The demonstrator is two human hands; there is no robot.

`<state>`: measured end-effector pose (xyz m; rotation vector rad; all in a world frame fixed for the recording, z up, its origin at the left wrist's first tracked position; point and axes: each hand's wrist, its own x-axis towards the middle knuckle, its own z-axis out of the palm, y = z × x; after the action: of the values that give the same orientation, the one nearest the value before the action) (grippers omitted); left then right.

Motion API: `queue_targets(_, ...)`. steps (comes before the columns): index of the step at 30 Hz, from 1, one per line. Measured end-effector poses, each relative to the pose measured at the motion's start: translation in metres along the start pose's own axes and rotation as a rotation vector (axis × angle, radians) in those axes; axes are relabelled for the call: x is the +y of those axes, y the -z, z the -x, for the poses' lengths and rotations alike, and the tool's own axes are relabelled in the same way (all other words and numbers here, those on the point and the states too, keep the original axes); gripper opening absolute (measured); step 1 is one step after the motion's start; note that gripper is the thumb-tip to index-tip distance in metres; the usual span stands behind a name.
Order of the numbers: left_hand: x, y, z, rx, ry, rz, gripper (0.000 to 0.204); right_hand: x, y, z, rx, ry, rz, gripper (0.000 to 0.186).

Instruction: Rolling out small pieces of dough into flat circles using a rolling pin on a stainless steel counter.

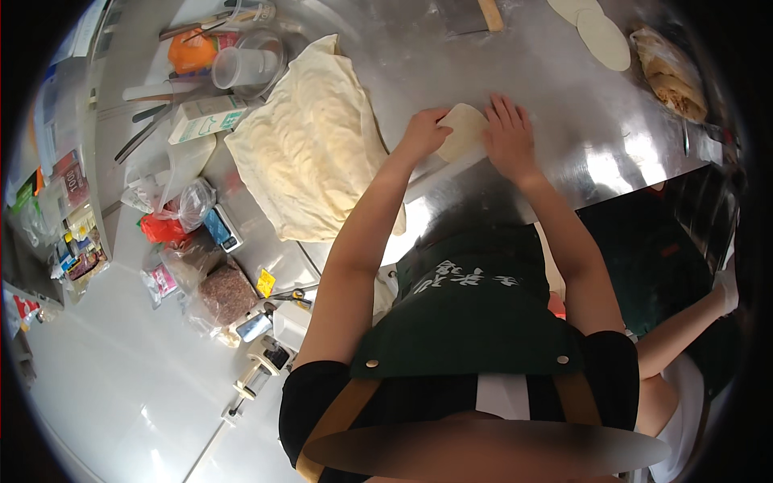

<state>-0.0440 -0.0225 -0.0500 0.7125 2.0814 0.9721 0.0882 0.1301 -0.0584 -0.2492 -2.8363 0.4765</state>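
A flat, pale round of dough (465,137) lies on the steel worktop (451,68) between my two hands. My left hand (427,133) is closed, with thumb and fingertips pinching the round's left edge. On the other side my right hand (509,138) lies flat with its fingers stretched away from me. Its thumb side touches the right edge of the dough, and it grips nothing. To the left of my left forearm spreads a large, rumpled cream cloth-like sheet (306,145); what lies beneath it is hidden.
More dough rounds (604,40) and a clear bag of brown food (670,76) sit at the far right. Left of the sheet stand a carton (208,119), plastic cups (238,68) and several bags. Another person's arm (684,330) shows at the lower right.
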Motion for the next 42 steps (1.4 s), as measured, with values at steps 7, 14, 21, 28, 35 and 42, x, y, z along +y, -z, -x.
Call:
queue_targets(7, 0.006, 0.001, -0.025, -0.088, 0.07, 0.054, 0.035, -0.001, -0.014, -0.053, -0.077, -0.074, 0.094, 0.05)
queue_targets(14, 0.032, -0.003, -0.026, -0.181, 0.009, -0.613, 0.027, 0.007, 0.016, 0.031, -0.219, -0.028, 0.01, 0.05)
queue_targets(21, 0.065, 0.008, 0.02, 0.04, -0.123, -0.281, 0.023, 0.042, 0.047, 0.067, -0.252, 0.203, -0.112, 0.037)
queue_targets(28, 0.013, 0.005, 0.013, -0.011, 0.096, -0.408, 0.024, 0.031, 0.056, 0.02, -0.266, 0.231, -0.167, 0.033)
queue_targets(35, -0.002, 0.003, -0.001, 0.003, 0.046, -0.07, 0.03, 0.014, 0.007, -0.017, -0.03, 0.008, 0.008, 0.046)
queue_targets(42, -0.016, 0.004, -0.017, -0.012, 0.1, 0.195, 0.026, 0.006, -0.004, -0.009, -0.089, -0.031, 0.122, 0.048)
